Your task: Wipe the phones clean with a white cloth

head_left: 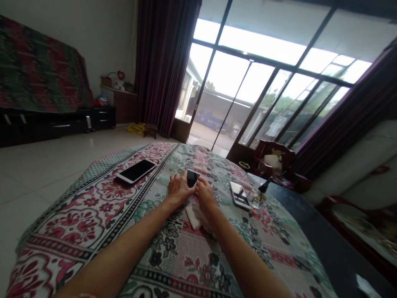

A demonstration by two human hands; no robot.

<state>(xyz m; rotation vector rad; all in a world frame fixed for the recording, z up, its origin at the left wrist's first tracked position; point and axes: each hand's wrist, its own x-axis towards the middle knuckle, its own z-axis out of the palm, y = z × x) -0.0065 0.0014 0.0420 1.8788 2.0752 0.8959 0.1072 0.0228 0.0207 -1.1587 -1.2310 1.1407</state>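
Observation:
A smartphone (192, 178) with a dark screen is between my two hands over the patterned tablecloth. My left hand (178, 188) grips its left edge, fingers bent around the side. At its lower right corner, the fingers of my right hand (204, 193) are closed on the edge. White folded tissue (193, 216) lies on the cloth just below my hands, partly covered by my right wrist. A larger white-framed smartphone (136, 171) rests screen up to the left. Off to the right lies another white phone (240, 195), its surface reflecting the window.
A clear glass dish (256, 198) stands beside the right phone, with a black object (265, 185) near it. The floral tablecloth (173, 265) covers most of the round table, whose dark top (297, 207) shows at right. A carved wooden chair (276, 155) stands behind.

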